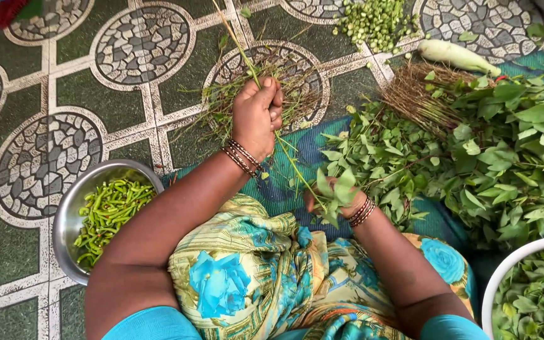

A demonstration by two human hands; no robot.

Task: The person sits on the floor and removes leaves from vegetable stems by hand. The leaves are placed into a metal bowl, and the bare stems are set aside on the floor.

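My left hand (256, 113) is closed around a long thin green stalk (284, 151) that runs from above the hand down to the right. My right hand (335, 201) grips the lower end of that stalk, with a bunch of green leaves (336, 187) covering its fingers. Bangles sit on both wrists. Beneath the left hand lies a loose heap of stripped stems (250, 88) on the patterned floor.
A big pile of leafy greens (492, 157) with roots lies at the right. A steel bowl (73, 208) of green chillies sits at the left. A white bowl (505, 271) of picked leaves is at lower right. Small green vegetables (376, 22) and a white radish (458, 56) lie behind.
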